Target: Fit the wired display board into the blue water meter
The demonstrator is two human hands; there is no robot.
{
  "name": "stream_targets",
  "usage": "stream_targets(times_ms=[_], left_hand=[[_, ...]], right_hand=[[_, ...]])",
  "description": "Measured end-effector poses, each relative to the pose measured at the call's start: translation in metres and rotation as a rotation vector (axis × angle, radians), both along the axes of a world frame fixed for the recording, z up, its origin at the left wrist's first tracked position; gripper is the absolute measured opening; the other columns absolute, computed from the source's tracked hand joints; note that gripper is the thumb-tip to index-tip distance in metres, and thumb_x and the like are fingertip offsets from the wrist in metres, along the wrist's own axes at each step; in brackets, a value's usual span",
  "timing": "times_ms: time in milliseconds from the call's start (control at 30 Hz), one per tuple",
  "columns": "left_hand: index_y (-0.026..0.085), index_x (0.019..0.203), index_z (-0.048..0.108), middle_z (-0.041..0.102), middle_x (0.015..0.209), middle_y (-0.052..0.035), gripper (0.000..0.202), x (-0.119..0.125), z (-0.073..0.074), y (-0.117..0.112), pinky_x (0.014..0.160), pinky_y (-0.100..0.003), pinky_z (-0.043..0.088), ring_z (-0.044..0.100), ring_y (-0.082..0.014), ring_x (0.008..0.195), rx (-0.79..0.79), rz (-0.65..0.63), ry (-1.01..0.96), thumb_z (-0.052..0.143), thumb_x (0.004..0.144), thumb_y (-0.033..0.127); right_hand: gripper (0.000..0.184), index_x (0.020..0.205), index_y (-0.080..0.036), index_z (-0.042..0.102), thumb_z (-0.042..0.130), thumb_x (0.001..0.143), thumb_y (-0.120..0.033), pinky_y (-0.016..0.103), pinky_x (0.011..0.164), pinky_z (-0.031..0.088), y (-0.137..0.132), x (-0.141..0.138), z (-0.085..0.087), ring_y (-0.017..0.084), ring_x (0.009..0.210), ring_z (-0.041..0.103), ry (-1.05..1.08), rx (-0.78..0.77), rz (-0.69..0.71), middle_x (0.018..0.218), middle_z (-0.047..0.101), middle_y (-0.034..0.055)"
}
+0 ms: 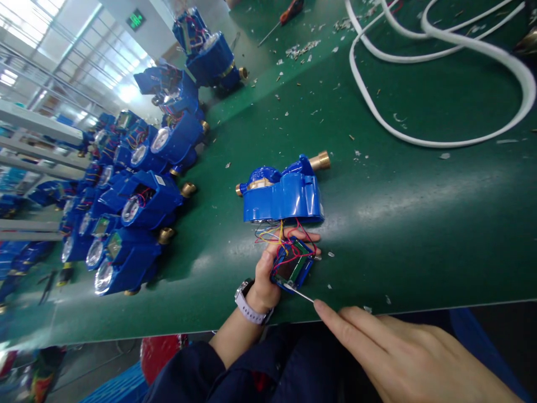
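My left hand point(264, 277) is closed around a blue-framed circuit board module point(298, 264), its fingers showing beyond the far side. Red, yellow and other thin wires point(280, 238) run from the module to a blue water meter point(283, 198), which lies on its side with brass threaded ends. In my right hand point(394, 344) is a screwdriver point(302, 294); only its thin metal shaft shows, the handle being hidden by the hand. The shaft's tip meets the module's near edge, though exactly what it touches is too small to tell.
Many blue water meters point(146, 207) crowd the left side of the green table point(377, 224). A white flat cable point(377, 120) loops across the far right. An orange-handled screwdriver point(289, 12) lies at the back, near scattered scraps point(302, 50). The table's front edge runs close below my hands.
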State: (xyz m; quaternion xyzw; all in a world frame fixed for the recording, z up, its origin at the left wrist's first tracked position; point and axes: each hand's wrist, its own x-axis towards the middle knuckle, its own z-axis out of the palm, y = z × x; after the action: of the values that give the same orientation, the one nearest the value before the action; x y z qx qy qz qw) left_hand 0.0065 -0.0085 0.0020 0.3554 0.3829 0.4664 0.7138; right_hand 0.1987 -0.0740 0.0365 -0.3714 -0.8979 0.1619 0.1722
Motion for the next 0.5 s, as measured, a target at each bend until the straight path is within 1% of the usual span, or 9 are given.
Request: stream_targets(times_ms=[100,200,267,367,433,500], left_hand=[[0.015,0.097,0.064,0.068,0.095,-0.012,0.051,0.003,0.002,0.0,0.086,-0.043,0.048,0.064,-0.0284,0.087,-0.001,0.034,-0.001,0.055,0.075,0.06],[0.014,0.095,0.064,0.067,0.086,-0.0106,0.051,0.004,0.002,0.0,0.081,-0.042,0.049,0.063,-0.0276,0.081,-0.004,0.065,0.012,0.055,0.074,0.059],[0.014,0.096,0.063,0.066,0.086,-0.0103,0.05,0.004,0.0,-0.001,0.08,-0.041,0.049,0.063,-0.0269,0.08,0.0,0.065,0.016,0.053,0.075,0.059],[0.014,0.099,0.063,0.066,0.087,-0.0099,0.049,0.002,-0.002,-0.002,0.078,-0.039,0.048,0.062,-0.0262,0.08,0.039,0.051,0.034,0.05,0.078,0.057],[0.015,0.1,0.063,0.066,0.089,-0.0098,0.048,0.002,-0.003,-0.003,0.079,-0.039,0.047,0.061,-0.0258,0.08,0.06,0.045,0.053,0.049,0.08,0.056],[0.015,0.1,0.064,0.066,0.089,-0.0099,0.047,0.003,-0.002,-0.003,0.079,-0.038,0.047,0.061,-0.0256,0.081,0.064,0.051,0.063,0.049,0.08,0.055]], right_hand=[[0.054,0.127,-0.012,0.054,0.039,0.076,0.0,0.023,0.045,0.051,0.001,-0.001,0.002,0.014,0.056,0.064,-0.035,0.042,0.015,0.086,0.07,0.0044],[0.053,0.128,-0.012,0.054,0.041,0.077,-0.003,0.024,0.042,0.05,-0.001,-0.004,0.001,0.014,0.053,0.062,-0.031,0.04,0.008,0.085,0.07,0.0049],[0.058,0.13,-0.012,0.052,0.04,0.074,-0.001,0.023,0.042,0.051,-0.003,-0.005,-0.001,0.014,0.054,0.063,0.0,-0.011,-0.011,0.087,0.07,0.0052],[0.069,0.132,-0.013,0.051,0.038,0.066,0.003,0.023,0.048,0.055,-0.008,-0.006,-0.004,0.013,0.058,0.064,0.077,-0.096,-0.05,0.092,0.07,0.0054],[0.069,0.133,-0.012,0.05,0.037,0.067,0.004,0.024,0.049,0.056,-0.01,-0.006,-0.006,0.014,0.059,0.064,0.082,-0.106,-0.061,0.092,0.07,0.0058],[0.064,0.134,-0.009,0.049,0.037,0.072,0.002,0.024,0.046,0.055,-0.012,-0.007,-0.008,0.015,0.056,0.063,0.044,-0.074,-0.045,0.088,0.069,0.0058]])
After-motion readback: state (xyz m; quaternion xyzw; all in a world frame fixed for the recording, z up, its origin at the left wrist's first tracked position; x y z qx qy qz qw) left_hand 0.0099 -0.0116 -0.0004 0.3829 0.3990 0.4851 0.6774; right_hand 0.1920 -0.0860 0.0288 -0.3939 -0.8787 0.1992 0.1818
